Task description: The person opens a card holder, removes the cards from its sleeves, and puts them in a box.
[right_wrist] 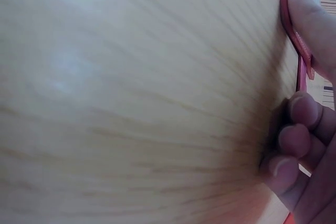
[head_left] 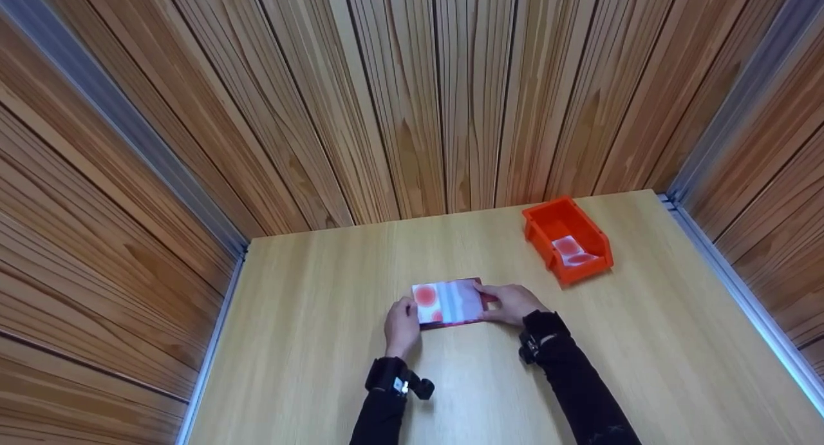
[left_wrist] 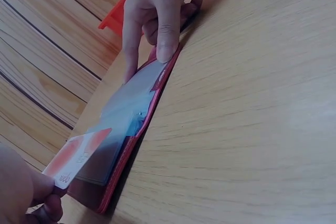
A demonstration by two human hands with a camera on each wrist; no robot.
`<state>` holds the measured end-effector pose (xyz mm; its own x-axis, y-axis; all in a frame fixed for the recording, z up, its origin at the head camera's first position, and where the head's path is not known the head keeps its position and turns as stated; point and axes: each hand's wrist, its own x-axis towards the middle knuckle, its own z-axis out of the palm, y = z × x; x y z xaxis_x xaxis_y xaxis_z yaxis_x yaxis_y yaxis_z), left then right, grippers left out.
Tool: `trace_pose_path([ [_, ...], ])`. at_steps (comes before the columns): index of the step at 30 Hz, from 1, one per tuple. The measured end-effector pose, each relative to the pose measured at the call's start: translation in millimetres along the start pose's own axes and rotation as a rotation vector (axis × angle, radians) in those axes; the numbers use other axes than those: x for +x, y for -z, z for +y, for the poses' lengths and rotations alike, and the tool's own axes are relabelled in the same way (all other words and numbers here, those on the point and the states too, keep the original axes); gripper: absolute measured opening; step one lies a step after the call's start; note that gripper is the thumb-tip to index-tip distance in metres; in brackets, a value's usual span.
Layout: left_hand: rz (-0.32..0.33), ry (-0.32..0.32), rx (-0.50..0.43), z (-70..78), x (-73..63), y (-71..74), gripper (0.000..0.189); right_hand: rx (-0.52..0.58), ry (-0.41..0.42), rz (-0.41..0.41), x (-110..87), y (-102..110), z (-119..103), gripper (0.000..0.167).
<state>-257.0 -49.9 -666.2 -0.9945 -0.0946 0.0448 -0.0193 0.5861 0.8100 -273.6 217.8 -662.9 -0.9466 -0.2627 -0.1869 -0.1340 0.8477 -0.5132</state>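
On the table lies an opened red card wallet (head_left: pixel 461 302) with clear plastic sleeves. My left hand (head_left: pixel 400 327) pinches a white card with red circles (head_left: pixel 426 295) over the wallet's left end. In the left wrist view this card (left_wrist: pixel 79 156) is tilted above the sleeves, with the thumb at its near corner. At the wallet's right end, my right hand (head_left: pixel 512 304) grips it, thumb and forefinger on its edges. The right wrist view shows the thumb along the red edge (right_wrist: pixel 285 11) and the other fingers (right_wrist: pixel 294 140) curled beside it.
An orange open-front bin (head_left: pixel 566 221) stands at the back right, holding cards with red circles (head_left: pixel 569 246). Wood-plank walls (head_left: pixel 412 110) rise behind and at both sides of the table (head_left: pixel 309 342). Metal rails (head_left: pixel 740 297) line the table's sides.
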Motion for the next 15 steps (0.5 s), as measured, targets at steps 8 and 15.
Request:
trace_pose_path([
  [8, -0.026, 0.075, -0.035, 3.5, 1.2, 2.9, 0.016, -0.003, -0.012, -0.011, -1.5, -0.7, -2.4, 0.079],
  [15, -0.032, 0.034, -0.075, 8.9, 3.7, 4.0, 0.017, -0.003, -0.049, -0.021, -2.6, 1.2, -5.0, 0.078],
])
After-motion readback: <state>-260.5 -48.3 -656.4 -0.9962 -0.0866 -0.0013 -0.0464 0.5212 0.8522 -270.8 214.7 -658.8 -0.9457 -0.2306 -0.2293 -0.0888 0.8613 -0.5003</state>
